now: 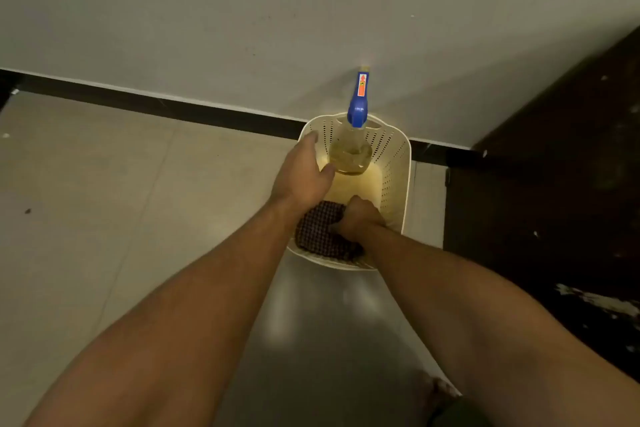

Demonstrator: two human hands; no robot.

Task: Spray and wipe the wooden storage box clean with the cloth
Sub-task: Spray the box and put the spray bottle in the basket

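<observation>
The right hand (358, 217) is covering part of the dark checked cloth (318, 229), its fingertips disappearing into the folds. The left hand (304, 170) is hiding part of the left rim of the cream perforated plastic basket (405, 156). The orange label (362, 85) on the blue-triggered clear spray bottle (351, 152) is showing too small to read. The dark wooden piece (554, 184) is running off the right edge.

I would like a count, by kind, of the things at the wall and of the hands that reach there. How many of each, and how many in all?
basket: 1
spray bottle: 1
cloth: 1
hands: 2, the left hand and the right hand
Total: 5
</observation>
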